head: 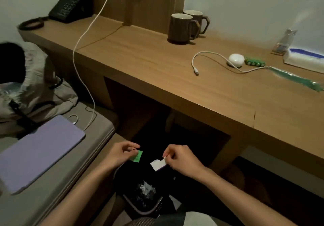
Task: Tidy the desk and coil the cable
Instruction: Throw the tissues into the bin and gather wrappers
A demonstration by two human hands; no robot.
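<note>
My left hand (121, 153) pinches a small green scrap (136, 157) and my right hand (180, 159) pinches a white scrap of paper (158, 164); both are held low, below the desk's front edge and above a dark waste bin (142, 199) with crumpled litter in it. On the wooden desk (157, 71) lies a short white cable (206, 57), uncoiled, running past a white round case (236, 60) toward a green plastic wrapper (294, 80). A green pack of batteries (255, 62) sits beside the case.
Two brown mugs (182, 27) stand at the desk's back; a black telephone (71, 3) sits at the far left. A long white charging cable (84, 50) hangs from the wall to a purple tablet (38, 148) on the bed. A tissue pack (305, 59) and small bottle (284, 41) lie far right.
</note>
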